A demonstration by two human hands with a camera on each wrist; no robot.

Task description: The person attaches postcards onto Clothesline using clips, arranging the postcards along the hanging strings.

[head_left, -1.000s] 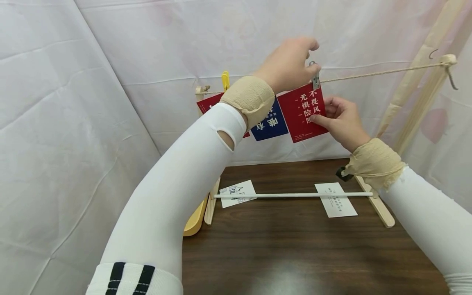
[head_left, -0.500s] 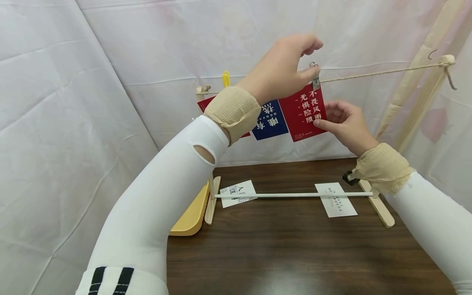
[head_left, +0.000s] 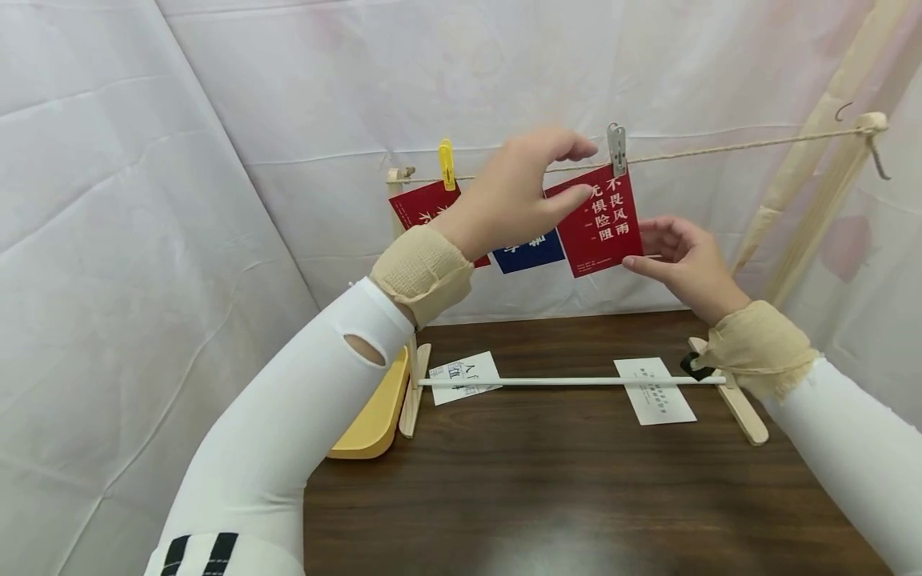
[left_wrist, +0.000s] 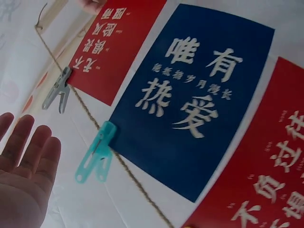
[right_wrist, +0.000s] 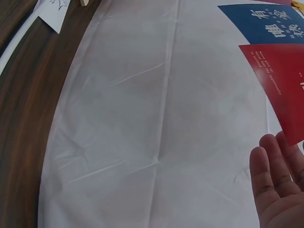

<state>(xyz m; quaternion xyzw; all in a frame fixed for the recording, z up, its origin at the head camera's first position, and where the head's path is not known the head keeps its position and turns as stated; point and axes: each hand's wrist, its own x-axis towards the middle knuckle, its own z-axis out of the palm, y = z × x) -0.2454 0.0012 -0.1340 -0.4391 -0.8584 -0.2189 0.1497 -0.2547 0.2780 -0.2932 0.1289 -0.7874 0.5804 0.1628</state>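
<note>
A red card [head_left: 608, 240] with white characters hangs by a grey clip [head_left: 618, 150] from the rope [head_left: 727, 150]. Beside it, in the left wrist view, a teal clip [left_wrist: 97, 152] holds a blue card [left_wrist: 190, 90]. Another red card [head_left: 420, 202] hangs from a yellow clip [head_left: 447, 166] at the left. My left hand [head_left: 515, 192] is in front of the cards, left of the grey clip, fingers apart and empty. At the right-hand card's lower right edge is my right hand [head_left: 684, 260], thumb and fingers loosely spread; contact is unclear.
The rope runs between wooden posts, the right one topped by a knob [head_left: 871, 122]. Below, a white rod [head_left: 555, 382] crosses over two white cards [head_left: 475, 366] [head_left: 666, 406] on the dark table [head_left: 533, 472]. A yellow tray [head_left: 374, 424] is at the left.
My left hand has moved from the grey clip down and to the left, leaving the clip on the card. My right hand has slid down and right to the card's edge.
</note>
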